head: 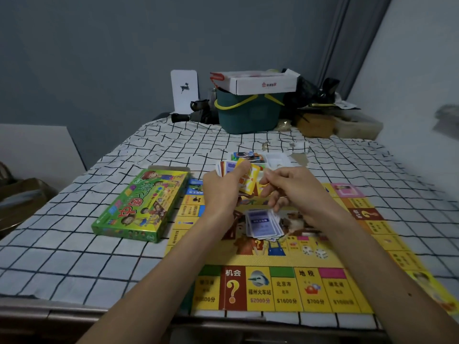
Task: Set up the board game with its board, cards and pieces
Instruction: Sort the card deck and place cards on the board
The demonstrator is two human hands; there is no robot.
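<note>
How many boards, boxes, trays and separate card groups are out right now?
Yellow printed game board: 1
Green cardboard game box: 1
White plastic tray: 1
Card groups: 3 (blue-backed pile on the board, fan of cards in the left hand, colourful stack in the tray)
Total: 6

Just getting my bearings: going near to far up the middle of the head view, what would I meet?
From near: board → dice → blue cards → tray → basket.
</note>
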